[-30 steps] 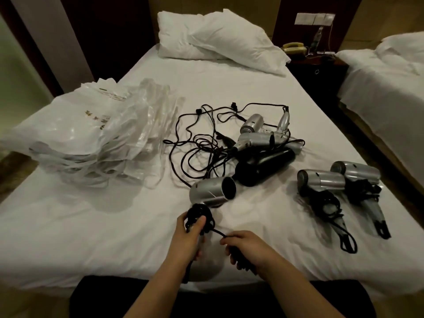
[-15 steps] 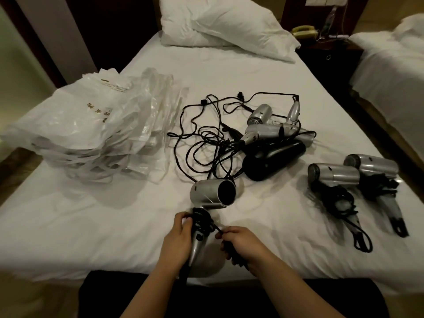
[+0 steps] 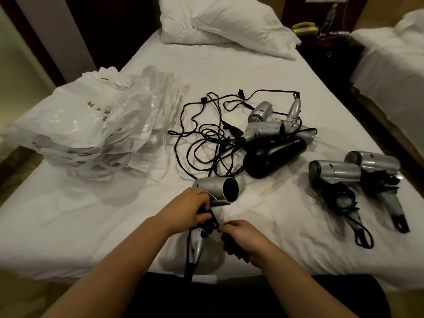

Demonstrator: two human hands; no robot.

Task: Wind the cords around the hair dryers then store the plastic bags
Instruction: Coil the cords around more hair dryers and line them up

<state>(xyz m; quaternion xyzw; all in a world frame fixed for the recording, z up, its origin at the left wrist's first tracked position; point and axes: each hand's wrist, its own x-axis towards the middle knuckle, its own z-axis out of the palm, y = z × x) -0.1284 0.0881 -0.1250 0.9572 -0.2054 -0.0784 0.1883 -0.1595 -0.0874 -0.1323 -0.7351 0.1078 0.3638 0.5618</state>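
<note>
The left hand (image 3: 191, 208) grips the silver dryer (image 3: 215, 191) steady; the right hand (image 3: 243, 237) apparently pinches its cord (image 3: 211, 222) to wind.

Counting it up: seven hair dryers on the bed, six silver and one black hair dryer (image 3: 274, 157). That's the held silver dryer (image 3: 216, 190), two wound silver dryers (image 3: 335, 172) on the right, three more in the tangled pile (image 3: 261, 112). Two pillows (image 3: 220, 21), one stack of plastic bags (image 3: 91, 125), can't count those.

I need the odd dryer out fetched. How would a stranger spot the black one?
On the white bed, find the tangled pile of cords and silver dryers at its middle. The glossy black hair dryer lies along that pile's near edge, the only dark-bodied one.
</note>
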